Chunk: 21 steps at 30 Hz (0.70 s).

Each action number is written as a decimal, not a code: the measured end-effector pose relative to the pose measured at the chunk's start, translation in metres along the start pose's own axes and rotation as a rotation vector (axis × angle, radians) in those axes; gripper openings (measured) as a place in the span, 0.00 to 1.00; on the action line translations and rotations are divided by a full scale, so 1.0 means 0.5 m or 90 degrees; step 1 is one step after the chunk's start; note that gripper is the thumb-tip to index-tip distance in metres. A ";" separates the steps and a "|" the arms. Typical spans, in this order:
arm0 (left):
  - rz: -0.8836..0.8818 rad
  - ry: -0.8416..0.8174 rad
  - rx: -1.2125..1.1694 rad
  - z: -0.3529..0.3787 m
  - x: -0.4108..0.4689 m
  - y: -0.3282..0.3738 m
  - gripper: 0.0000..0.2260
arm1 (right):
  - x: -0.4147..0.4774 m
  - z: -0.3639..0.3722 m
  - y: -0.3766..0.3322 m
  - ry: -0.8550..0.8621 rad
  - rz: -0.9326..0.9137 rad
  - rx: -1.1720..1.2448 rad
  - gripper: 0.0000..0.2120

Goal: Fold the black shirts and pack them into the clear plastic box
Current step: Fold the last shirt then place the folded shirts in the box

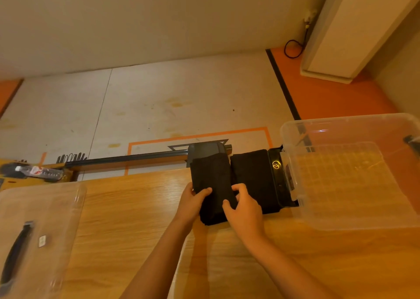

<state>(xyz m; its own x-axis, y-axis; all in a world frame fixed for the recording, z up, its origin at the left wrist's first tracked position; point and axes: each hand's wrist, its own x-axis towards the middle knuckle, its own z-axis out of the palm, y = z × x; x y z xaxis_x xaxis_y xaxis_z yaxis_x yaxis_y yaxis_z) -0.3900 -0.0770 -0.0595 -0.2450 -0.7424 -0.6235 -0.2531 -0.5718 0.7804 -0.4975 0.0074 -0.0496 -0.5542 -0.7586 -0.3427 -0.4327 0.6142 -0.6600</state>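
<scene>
Folding looks done: left hand (193, 202) and right hand (244, 207) grip one folded shirt (213, 180) by its 9 and 3 o'clock edges; second shirt (250, 176) lies beside it; box (354, 217), at 3 o'clock, is empty, so packing remains

A plastic bottle (38, 172) lies at far left, just beyond the wooden table (136, 207).

Our left forearm (159, 253) and right forearm (284, 260) are bare as far as we see. Our left hand (193, 204) and right hand (244, 210) likewise
</scene>
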 end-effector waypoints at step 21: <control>0.174 0.002 0.132 0.009 0.010 -0.005 0.16 | -0.009 -0.028 0.022 -0.018 -0.023 0.006 0.21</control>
<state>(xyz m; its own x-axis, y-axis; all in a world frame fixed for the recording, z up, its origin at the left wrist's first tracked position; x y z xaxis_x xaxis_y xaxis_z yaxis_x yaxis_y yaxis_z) -0.3951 -0.0777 -0.0649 -0.3264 -0.8597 -0.3929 -0.3639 -0.2693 0.8917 -0.5097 0.0206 -0.0458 -0.5178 -0.7860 -0.3378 -0.4448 0.5846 -0.6786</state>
